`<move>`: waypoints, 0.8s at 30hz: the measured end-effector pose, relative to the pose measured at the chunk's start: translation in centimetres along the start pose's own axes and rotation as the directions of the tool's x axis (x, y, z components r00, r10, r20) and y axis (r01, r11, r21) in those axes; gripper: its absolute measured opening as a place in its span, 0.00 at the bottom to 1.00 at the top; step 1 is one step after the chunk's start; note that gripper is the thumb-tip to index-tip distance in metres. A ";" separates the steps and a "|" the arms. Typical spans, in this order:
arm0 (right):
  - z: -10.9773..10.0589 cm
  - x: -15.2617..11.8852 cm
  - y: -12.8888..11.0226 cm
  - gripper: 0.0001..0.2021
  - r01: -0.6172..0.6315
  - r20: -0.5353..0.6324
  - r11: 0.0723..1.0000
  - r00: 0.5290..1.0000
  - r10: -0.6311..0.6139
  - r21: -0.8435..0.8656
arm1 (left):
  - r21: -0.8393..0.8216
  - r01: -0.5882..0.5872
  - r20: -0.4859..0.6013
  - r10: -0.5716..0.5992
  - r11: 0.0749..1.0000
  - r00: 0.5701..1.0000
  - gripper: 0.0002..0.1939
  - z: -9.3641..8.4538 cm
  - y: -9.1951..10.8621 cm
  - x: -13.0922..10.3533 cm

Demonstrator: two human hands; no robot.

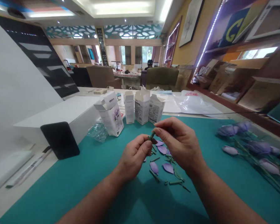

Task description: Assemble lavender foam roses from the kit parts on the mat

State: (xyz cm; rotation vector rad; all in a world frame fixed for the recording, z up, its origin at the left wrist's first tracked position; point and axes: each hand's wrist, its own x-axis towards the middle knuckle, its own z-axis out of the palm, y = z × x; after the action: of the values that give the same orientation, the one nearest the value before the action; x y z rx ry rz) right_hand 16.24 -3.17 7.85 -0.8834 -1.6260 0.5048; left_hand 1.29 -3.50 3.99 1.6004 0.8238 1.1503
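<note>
My left hand [135,155] is closed, its thumb and forefinger pinching a small dark green stem piece [151,136] above the mat. From the other side my right hand [182,143] grips the upper end of that stem piece between thumb and fingertips. Fingers partly cover it, so its full shape is hidden. Below the hands lie loose purple petals [168,168], a green leaf piece [177,173] and several short green stem tubes [175,183]. Some parts are hidden behind my hands.
Opened white boxes [110,116] stand behind the hands, a crumpled clear bag [98,132] beside them. A black phone [60,140] leans at left. Assembled purple flowers [259,147] lie at right on the teal mat [88,186]. A plastic sheet [196,104] lies farther back.
</note>
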 end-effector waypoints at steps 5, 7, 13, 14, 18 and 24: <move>0.8 1.2 -2.5 0.02 0.189 0.008 0.973 0.982 -0.190 -0.130 | -0.124 -0.130 -0.079 0.121 0.984 0.989 0.13 0.3 0.0 -0.2; 1.2 1.5 -2.9 0.03 0.224 0.006 0.963 0.974 -0.225 -0.149 | -0.180 -0.164 -0.104 0.147 0.970 0.984 0.13 0.6 0.0 -0.3; 2.0 1.5 -2.8 0.04 0.277 0.043 0.943 0.961 -0.274 -0.186 | -0.306 -0.197 -0.169 0.150 0.931 0.974 0.15 1.3 -0.6 -0.2; 2.0 1.4 -2.7 0.04 0.279 0.051 0.941 0.960 -0.274 -0.191 | -0.315 -0.204 -0.179 0.153 0.927 0.972 0.15 1.3 -0.7 -0.2; 2.2 1.5 -2.7 0.04 0.279 0.071 0.940 0.960 -0.270 -0.196 | -0.317 -0.225 -0.215 0.162 0.921 0.963 0.14 1.4 -0.8 -0.3; 2.2 1.4 -2.5 0.05 0.266 0.080 0.954 0.963 -0.256 -0.142 | -0.283 -0.208 -0.212 0.150 0.936 0.966 0.14 1.4 -1.2 -0.6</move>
State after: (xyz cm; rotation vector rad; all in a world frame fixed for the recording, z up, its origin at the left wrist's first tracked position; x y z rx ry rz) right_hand 13.31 -3.37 10.05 -0.7535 -1.8233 0.2268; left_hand 2.41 -4.11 2.55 1.3460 0.5905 1.4998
